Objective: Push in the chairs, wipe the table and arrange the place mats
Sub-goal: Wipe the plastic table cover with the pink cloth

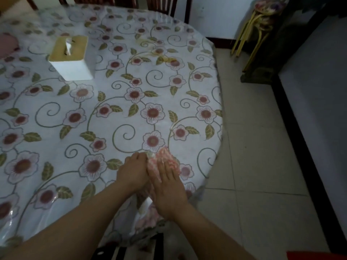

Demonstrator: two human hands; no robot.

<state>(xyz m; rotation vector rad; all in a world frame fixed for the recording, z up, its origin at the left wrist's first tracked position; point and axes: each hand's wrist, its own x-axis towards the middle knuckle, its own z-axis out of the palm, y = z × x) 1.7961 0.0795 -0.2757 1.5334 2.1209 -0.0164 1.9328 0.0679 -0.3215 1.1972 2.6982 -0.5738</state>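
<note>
A round table [131, 76] carries a white cloth printed with pink flowers under clear plastic. A pink and white checked cloth [167, 159] lies near the table's front right edge. My right hand [168, 186] rests flat on top of it, fingers spread. My left hand [134, 172] sits just to its left, fingers curled onto the cloth's left edge. Dark wooden chair backs [165, 5] stand behind the far side of the table. Another dark chair [129, 248] shows under the table's near edge, between my forearms.
A white tissue box with a wooden lid [72, 59] stands at the table's back left. A pink object [7, 45] lies at the far left edge. Stacked stools with yellow legs [261, 23] stand by the white wall. Pale floor tiles [259, 147] spread to the right.
</note>
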